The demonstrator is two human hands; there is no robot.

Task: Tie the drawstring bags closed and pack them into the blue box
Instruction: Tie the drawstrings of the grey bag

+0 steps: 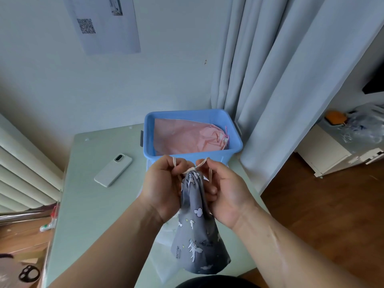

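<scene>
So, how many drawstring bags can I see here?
2. A pink bag lies in the blue box. A grey bag is held by the left hand and right hand above the table. A pale thing under it may be a third.

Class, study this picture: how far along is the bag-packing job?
Done: the pink bag, mouth drawn shut, lies in the blue box. In hand: the left hand and right hand grip the cord of the grey bag, its mouth gathered. Left: knotting it and boxing it.

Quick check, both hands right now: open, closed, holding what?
Left hand: closed, pinching the drawstring of the grey bag.
Right hand: closed, pinching the other end of the drawstring.
</scene>
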